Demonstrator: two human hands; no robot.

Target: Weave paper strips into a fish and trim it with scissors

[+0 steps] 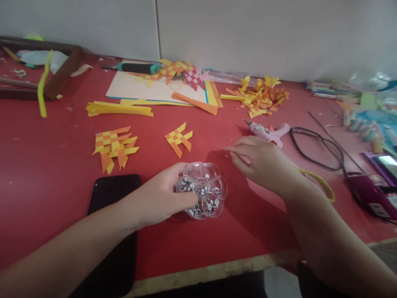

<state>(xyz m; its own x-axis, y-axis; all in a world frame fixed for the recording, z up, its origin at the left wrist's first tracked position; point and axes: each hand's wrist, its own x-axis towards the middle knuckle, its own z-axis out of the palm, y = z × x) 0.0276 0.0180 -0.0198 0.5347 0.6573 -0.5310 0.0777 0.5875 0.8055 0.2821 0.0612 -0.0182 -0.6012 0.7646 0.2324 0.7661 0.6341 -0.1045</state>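
My left hand [161, 194] grips a clear flower-shaped plastic box [203, 190] of googly eyes, holding it on the red table [56, 165]. My right hand [260, 161] hovers just right of the box, fingers pinched together near a tiny googly eye [226, 156] on the table; whether the fingers hold one I cannot tell. A small woven orange-and-yellow paper fish [179, 138] lies beyond the box. A pink glue gun [268, 131] rests just behind my right hand.
A black phone [114, 194] lies under my left forearm. More woven paper fish [114, 148], yellow paper strips [119, 108], a scrap pile [259, 97], a black cable [319, 145], a purple power strip [372, 194] and a wooden frame [58, 76] surround the area.
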